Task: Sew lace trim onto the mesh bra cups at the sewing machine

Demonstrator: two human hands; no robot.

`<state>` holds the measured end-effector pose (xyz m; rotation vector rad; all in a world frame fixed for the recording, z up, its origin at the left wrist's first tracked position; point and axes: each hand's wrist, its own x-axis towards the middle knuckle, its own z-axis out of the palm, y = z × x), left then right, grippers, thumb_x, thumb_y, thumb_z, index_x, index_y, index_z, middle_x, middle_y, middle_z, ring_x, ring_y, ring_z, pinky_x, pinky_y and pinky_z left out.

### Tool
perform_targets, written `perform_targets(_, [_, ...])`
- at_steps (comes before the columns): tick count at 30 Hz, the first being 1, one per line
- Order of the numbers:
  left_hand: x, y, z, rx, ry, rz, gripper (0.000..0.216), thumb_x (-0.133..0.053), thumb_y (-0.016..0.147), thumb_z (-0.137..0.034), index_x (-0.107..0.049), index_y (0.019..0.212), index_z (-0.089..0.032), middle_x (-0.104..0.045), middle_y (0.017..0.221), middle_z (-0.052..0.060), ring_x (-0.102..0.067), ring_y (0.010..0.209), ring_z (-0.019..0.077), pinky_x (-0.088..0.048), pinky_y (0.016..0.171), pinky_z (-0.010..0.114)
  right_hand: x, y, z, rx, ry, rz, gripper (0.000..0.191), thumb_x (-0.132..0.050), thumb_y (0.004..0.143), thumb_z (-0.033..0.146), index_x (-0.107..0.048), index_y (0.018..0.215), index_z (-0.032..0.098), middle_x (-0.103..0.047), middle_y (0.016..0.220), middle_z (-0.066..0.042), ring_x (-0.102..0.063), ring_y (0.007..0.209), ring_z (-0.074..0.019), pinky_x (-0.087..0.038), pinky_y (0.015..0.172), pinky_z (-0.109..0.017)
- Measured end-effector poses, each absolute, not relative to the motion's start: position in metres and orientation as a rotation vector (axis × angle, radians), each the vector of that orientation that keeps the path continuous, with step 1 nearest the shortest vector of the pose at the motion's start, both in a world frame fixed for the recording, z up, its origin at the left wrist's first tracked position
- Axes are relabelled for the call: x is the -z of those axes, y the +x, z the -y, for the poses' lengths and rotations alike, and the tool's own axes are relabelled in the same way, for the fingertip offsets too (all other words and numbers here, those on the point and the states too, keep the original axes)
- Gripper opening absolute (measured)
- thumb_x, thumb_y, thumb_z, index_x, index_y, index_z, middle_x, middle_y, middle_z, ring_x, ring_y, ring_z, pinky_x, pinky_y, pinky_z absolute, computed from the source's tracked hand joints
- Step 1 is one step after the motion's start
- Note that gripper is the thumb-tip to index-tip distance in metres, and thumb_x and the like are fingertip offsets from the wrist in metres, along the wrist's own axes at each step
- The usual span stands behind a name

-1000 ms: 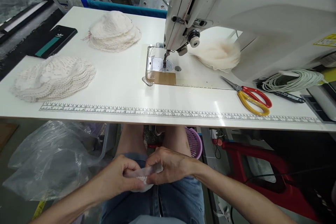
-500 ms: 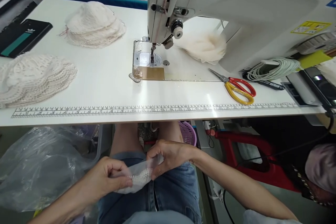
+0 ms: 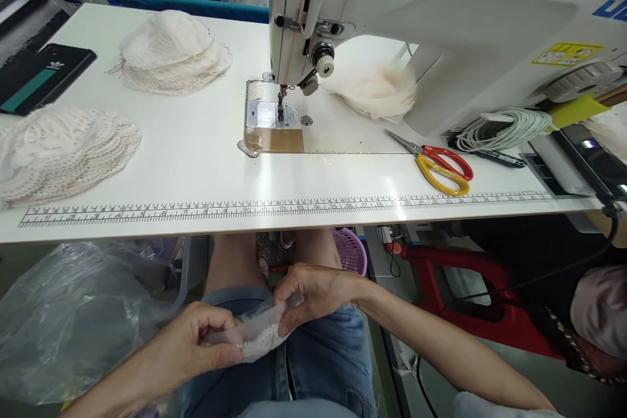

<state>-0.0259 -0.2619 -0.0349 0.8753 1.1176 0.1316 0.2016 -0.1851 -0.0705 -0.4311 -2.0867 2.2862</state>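
Note:
Over my lap, a small piece of sheer white fabric with a lacy, textured band (image 3: 262, 341) is stretched between my two hands. My left hand (image 3: 208, 339) pinches its left end between thumb and fingers. The other end is pinched by my right hand (image 3: 306, 297), whose fingers curl over the top edge. Above them on the table stands a white sewing machine (image 3: 304, 32), its presser foot (image 3: 281, 104) over the metal plate with no fabric under it. Cream fabric pieces (image 3: 379, 91) lie under the machine's arm.
Two stacks of white lace pieces, a near one (image 3: 68, 153) and a far one (image 3: 171, 52), lie left on the table. Scissors (image 3: 443, 170) and a coil of pale cord (image 3: 507, 130) lie right. A printed ruler (image 3: 274, 209) runs along the front edge. Below are a plastic bag (image 3: 88, 320) and purple basket (image 3: 351, 251).
The view has shifted slightly. My left hand has moved a little down and left, and the fabric between my hands is tilted somewhat differently. Both hands keep their hold.

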Motion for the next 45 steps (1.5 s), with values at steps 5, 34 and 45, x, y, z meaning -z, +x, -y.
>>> perform_targets(5, [0.036, -0.028, 0.264, -0.079, 0.904, -1.145, 0.031, -0.066, 0.070, -0.041, -0.053, 0.058, -0.016, -0.040, 0.055, -0.007, -0.031, 0.053, 0.0085, -0.024, 0.050, 0.020, 0.072, 0.202, 0.185, -2.357, -0.413, 2.005, 0.026, -0.067, 0.077, 0.030, -0.069, 0.089, 0.006, -0.068, 0.081, -0.007, -0.064, 0.074, -0.0144, -0.048, 0.066, -0.018])
perform_targets(34, [0.040, -0.039, 0.264, -0.099, 0.769, -1.167, 0.020, -0.072, 0.068, -0.037, -0.077, 0.073, -0.018, -0.070, 0.066, 0.002, -0.054, 0.059, 0.0114, -0.041, 0.056, 0.018, 0.075, 0.202, 0.184, -2.332, -0.376, 2.026, 0.019, -0.067, 0.077, 0.026, -0.068, 0.086, 0.009, -0.066, 0.078, -0.003, -0.061, 0.069, -0.0110, -0.045, 0.061, -0.016])
perform_targets(45, [0.042, -0.039, 0.262, -0.136, 0.754, -1.202, 0.028, -0.071, 0.069, -0.042, -0.076, 0.077, -0.015, -0.064, 0.063, 0.002, -0.048, 0.058, 0.0114, -0.035, 0.054, 0.021, 0.081, 0.194, 0.187, -2.363, -0.480, 1.929, 0.022, -0.071, 0.073, 0.031, -0.066, 0.083, 0.013, -0.063, 0.077, 0.000, -0.059, 0.073, -0.0115, -0.045, 0.065, -0.018])
